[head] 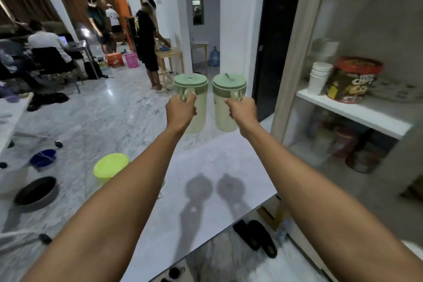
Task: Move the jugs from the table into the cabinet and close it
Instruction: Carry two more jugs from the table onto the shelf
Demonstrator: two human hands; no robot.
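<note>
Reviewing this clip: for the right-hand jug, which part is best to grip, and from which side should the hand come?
The looped handle just under the green lid. The right jug hangs upright with that handle turned toward the person, so the near side suits best. The right hand already has its grip there; the left hand holds the left jug likewise.

I saw two matching jugs, each with a pale cream body, a green lid and a light green handle. Both were upright, lids on, held in the air side by side and close together, above the far end of the white table (201, 167). The left jug (198, 107) and right jug (223, 107) were level. The cabinet (357, 112) stood open at right, shelves showing.
</note>
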